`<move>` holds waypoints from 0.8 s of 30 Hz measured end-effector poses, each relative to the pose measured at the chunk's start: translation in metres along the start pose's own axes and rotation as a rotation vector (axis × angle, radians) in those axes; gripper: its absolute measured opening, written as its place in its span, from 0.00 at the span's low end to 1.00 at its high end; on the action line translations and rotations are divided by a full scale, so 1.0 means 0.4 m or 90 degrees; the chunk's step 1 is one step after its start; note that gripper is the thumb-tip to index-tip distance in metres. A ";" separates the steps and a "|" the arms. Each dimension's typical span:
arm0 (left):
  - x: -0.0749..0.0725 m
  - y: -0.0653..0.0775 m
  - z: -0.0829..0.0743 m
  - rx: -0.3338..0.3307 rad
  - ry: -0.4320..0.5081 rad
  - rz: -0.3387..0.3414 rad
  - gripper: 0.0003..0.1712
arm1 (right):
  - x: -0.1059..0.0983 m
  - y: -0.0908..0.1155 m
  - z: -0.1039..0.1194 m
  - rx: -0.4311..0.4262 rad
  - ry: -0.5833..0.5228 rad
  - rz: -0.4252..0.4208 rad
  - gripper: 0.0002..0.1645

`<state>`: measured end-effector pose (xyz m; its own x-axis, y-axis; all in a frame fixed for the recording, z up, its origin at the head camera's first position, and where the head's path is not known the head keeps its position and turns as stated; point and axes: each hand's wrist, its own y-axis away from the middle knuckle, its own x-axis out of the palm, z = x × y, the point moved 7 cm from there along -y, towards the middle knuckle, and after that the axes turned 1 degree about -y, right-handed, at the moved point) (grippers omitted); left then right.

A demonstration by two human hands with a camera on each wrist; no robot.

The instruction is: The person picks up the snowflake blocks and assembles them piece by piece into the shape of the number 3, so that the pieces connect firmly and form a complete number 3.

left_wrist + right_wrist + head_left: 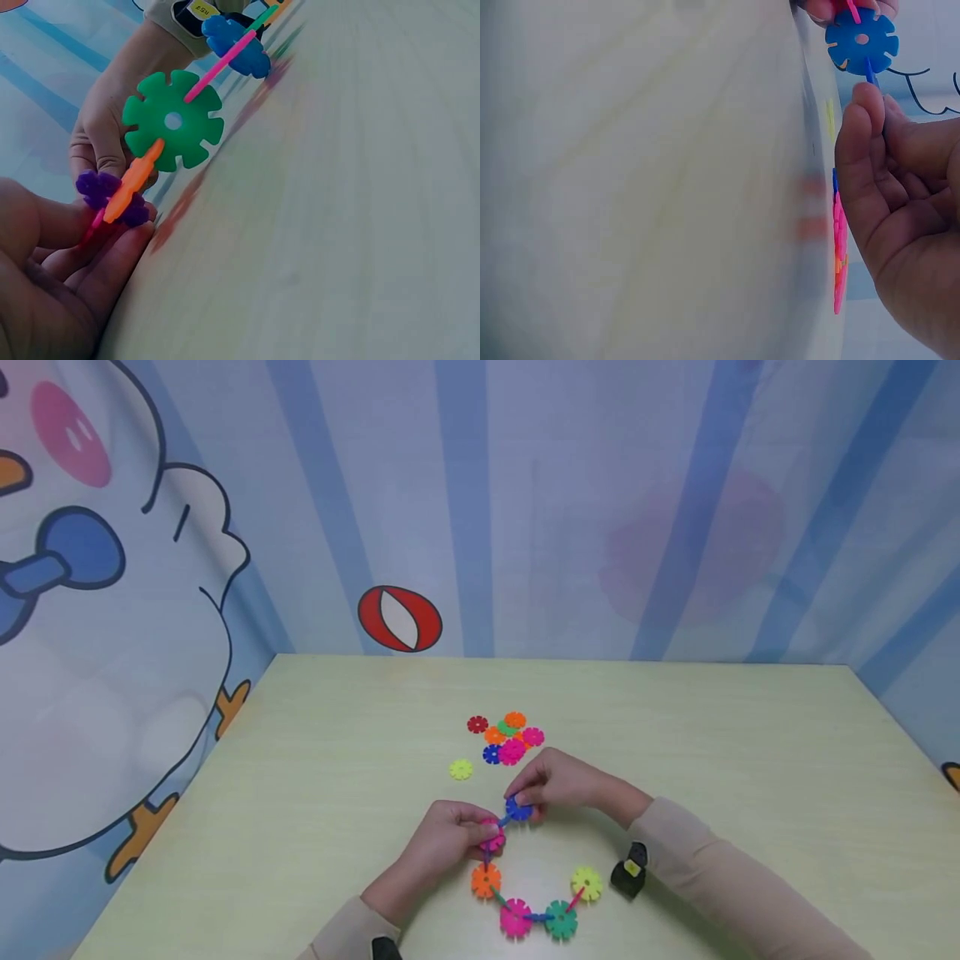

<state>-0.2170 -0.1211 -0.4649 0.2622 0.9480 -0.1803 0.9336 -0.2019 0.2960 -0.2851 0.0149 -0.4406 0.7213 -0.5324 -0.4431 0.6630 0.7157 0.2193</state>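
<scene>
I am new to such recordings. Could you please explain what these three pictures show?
No machine is here: a person works with a bare left hand and right hand. The wide picture comes from a head-worn camera; the others come from cameras on the left and right wrists. On the table lie a group of notched plastic discs and, nearer, a lone yellow disc. The left hand pinches a pink disc in a curved chain of interlocking discs; the right hand pinches a blue disc at the chain's end.

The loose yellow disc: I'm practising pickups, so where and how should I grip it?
Probably pinch the yellow disc by opposite edges of its notched rim, from above and the left: it lies flat, with the disc pile to its right.
</scene>
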 end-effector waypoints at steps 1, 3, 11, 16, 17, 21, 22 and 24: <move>0.000 0.000 0.000 0.001 -0.001 -0.001 0.10 | 0.001 0.000 -0.001 0.000 -0.001 -0.002 0.09; 0.001 0.000 -0.001 0.003 -0.004 -0.002 0.10 | 0.002 0.000 -0.002 0.003 -0.004 -0.005 0.09; 0.002 0.003 -0.004 -0.002 -0.017 -0.009 0.10 | 0.004 -0.001 -0.008 0.016 0.001 -0.015 0.09; 0.000 0.004 -0.001 -0.006 -0.025 -0.018 0.10 | 0.007 0.003 -0.004 0.020 -0.011 -0.031 0.09; 0.000 0.004 -0.001 -0.006 -0.022 -0.019 0.10 | 0.008 0.004 -0.003 0.022 -0.015 -0.035 0.09; 0.001 0.004 -0.001 -0.008 -0.012 -0.022 0.10 | 0.011 0.007 0.000 0.032 -0.028 -0.050 0.09; 0.002 0.004 -0.001 -0.008 -0.010 -0.022 0.10 | 0.012 0.008 0.000 0.035 -0.029 -0.054 0.09; 0.002 0.004 -0.001 -0.008 -0.012 -0.022 0.10 | 0.012 0.009 -0.001 0.040 -0.032 -0.054 0.09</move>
<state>-0.2152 -0.1205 -0.4641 0.2338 0.9498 -0.2078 0.9391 -0.1652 0.3014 -0.2794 0.0150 -0.4424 0.6707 -0.6126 -0.4182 0.7318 0.6384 0.2385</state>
